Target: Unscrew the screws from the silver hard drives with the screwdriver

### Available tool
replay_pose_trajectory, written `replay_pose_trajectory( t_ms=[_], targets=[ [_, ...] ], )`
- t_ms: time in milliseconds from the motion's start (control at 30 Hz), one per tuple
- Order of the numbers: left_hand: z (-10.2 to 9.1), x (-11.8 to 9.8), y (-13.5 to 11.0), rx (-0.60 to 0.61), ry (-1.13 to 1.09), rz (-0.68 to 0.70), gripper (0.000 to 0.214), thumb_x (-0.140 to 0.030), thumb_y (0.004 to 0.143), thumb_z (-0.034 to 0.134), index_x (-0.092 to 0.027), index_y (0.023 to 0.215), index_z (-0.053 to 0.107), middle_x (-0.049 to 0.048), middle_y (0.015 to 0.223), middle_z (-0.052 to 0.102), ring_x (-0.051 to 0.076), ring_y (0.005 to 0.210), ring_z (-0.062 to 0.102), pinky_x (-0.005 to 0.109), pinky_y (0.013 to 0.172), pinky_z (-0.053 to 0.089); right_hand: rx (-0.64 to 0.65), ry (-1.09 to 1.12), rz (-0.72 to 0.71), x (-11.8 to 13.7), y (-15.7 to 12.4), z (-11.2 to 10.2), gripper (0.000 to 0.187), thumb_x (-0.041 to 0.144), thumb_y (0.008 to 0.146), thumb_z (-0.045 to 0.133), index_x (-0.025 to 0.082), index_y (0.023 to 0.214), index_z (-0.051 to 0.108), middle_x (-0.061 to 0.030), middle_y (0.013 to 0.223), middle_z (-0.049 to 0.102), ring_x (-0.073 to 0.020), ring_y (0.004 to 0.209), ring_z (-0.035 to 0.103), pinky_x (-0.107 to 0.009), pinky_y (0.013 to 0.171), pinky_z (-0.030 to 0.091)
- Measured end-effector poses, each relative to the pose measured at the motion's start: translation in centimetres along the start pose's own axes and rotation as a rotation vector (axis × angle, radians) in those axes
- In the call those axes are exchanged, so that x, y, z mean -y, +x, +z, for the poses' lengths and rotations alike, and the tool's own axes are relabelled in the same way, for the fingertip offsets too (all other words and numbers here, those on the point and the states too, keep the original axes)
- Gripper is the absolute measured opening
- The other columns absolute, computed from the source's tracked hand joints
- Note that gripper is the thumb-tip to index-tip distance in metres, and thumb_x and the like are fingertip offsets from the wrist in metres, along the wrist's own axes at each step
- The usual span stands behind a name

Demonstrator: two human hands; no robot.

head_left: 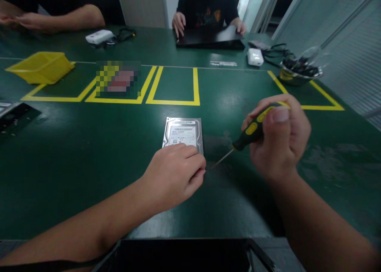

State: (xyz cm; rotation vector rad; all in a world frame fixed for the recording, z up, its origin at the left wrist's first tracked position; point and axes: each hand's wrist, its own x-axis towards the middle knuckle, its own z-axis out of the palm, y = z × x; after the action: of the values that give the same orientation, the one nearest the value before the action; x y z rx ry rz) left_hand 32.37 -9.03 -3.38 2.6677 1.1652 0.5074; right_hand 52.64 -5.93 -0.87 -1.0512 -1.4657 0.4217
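Note:
A silver hard drive (183, 132) with a white label lies flat on the green table (89, 157) in front of me. My left hand (175, 175) rests over its near end, fingers curled down against the near right corner. My right hand (279, 139) is closed round a black-and-yellow screwdriver (253, 132). Its thin shaft slants down to the left, and the tip sits just right of my left fingertips, beside the drive's near right corner.
Yellow tape boxes (175, 87) mark the table beyond the drive. A yellow bin (41, 67) sits far left, a black part (14, 115) at the left edge, a metal bowl (299, 71) of dark items far right. Two other people sit across, one with hands on a black laptop (210, 40).

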Motion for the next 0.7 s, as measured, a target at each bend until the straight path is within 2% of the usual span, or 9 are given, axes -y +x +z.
replay_pose_trajectory(
  t_ms=[100, 267, 467, 700],
  targets=[
    [-0.02, 0.01, 0.11, 0.001, -0.004, 0.002, 0.013, -0.025, 0.090, 0.056, -0.020, 0.084, 0.066, 0.0012, 0.081, 0.063, 0.018, 0.077, 0.058, 0.034, 0.069, 0.041, 0.007, 0.073, -0.074, -0.13, -0.36, 0.44, 0.028, 0.050, 0.095, 0.048, 0.026, 0.081, 0.055, 0.0022, 0.067, 0.050, -0.0133, 0.055, 0.049, -0.031, 0.052, 0.037],
    [-0.02, 0.07, 0.15, 0.001, -0.029, -0.005, 0.011, -0.025, 0.089, 0.058, -0.021, 0.085, 0.067, 0.0009, 0.081, 0.064, 0.019, 0.077, 0.058, 0.034, 0.069, 0.041, 0.004, 0.004, -0.062, -0.11, -0.66, 0.48, 0.030, 0.055, 0.094, 0.045, 0.029, 0.083, 0.054, 0.0017, 0.068, 0.052, -0.0151, 0.056, 0.051, -0.032, 0.053, 0.041],
    [-0.19, 0.13, 0.21, 0.020, -0.050, -0.025, 0.008, -0.024, 0.087, 0.060, -0.021, 0.086, 0.067, 0.0002, 0.082, 0.064, 0.019, 0.077, 0.059, 0.033, 0.068, 0.041, -0.007, 0.044, -0.092, 0.12, -0.79, 0.63, 0.028, 0.051, 0.095, 0.047, 0.028, 0.084, 0.057, 0.0029, 0.065, 0.053, -0.0141, 0.052, 0.048, -0.032, 0.053, 0.040],
    [-0.22, 0.07, 0.22, 0.035, -0.060, -0.040, 0.008, -0.024, 0.087, 0.060, -0.021, 0.086, 0.068, 0.0004, 0.083, 0.065, 0.018, 0.078, 0.060, 0.033, 0.070, 0.042, 0.027, -0.033, -0.091, 0.43, -1.03, 0.47, 0.027, 0.054, 0.095, 0.046, 0.030, 0.084, 0.056, 0.0023, 0.065, 0.055, -0.0156, 0.051, 0.048, -0.033, 0.053, 0.041]
  ],
)
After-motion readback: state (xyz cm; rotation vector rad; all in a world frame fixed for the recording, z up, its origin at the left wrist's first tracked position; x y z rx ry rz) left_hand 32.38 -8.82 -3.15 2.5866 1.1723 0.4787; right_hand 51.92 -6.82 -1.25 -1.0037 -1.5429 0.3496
